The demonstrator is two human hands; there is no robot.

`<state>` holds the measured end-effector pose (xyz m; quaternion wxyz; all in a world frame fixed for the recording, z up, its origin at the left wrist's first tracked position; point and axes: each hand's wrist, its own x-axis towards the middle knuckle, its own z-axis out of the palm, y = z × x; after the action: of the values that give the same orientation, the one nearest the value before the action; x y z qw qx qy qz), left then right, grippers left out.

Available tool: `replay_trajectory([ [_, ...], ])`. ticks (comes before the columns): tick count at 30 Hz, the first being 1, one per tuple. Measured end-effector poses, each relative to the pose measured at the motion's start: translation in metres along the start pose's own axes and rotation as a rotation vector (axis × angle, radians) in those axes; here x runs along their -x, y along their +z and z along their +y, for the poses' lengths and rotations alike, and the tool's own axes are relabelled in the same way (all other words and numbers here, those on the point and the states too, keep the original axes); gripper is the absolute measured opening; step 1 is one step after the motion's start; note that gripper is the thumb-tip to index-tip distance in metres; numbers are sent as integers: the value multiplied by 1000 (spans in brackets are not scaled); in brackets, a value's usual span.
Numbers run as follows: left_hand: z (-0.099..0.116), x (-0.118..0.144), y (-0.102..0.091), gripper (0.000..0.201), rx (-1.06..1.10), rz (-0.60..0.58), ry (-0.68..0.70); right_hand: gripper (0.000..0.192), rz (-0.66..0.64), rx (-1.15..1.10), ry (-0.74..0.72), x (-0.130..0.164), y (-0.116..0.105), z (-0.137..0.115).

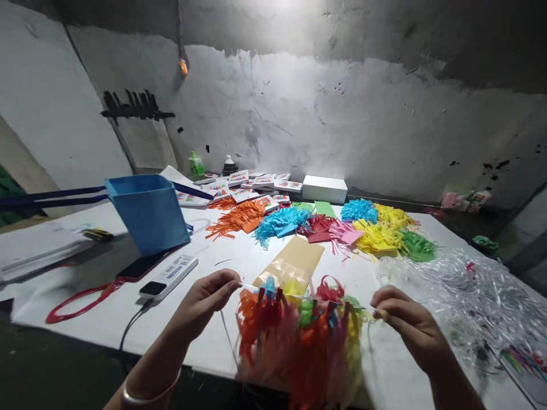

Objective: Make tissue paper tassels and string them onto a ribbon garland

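A garland of colourful paper fringes (pixel 299 333) hangs from a thin white string stretched between my two hands, just above the white table (pixel 239 256). My left hand (pixel 207 302) pinches the string's left end. At the right end, my right hand (pixel 405 324) pinches the string beside the yellow fringes. The fringes are orange, red, green, blue and yellow and look blurred at the bottom. A yellowish packet (pixel 293 262) lies flat on the table right behind the garland.
Piles of cut fringed paper (pixel 316 225) in several colours lie mid-table. A blue box (pixel 147 210), phone (pixel 139 266), power bank (pixel 168 276) with cable, and red cord (pixel 81 299) sit left. Clear plastic wrappers (pixel 453 290) heap at the right. A white box (pixel 325 188) and small packets stand by the wall.
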<state>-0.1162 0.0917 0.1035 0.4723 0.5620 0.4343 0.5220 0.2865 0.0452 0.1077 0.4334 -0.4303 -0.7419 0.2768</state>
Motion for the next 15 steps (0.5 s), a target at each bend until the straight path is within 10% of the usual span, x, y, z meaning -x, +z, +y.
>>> replay_trajectory([
  [15, 14, 25, 12, 33, -29, -173, 1, 21, 34, -3, 44, 57, -5, -22],
])
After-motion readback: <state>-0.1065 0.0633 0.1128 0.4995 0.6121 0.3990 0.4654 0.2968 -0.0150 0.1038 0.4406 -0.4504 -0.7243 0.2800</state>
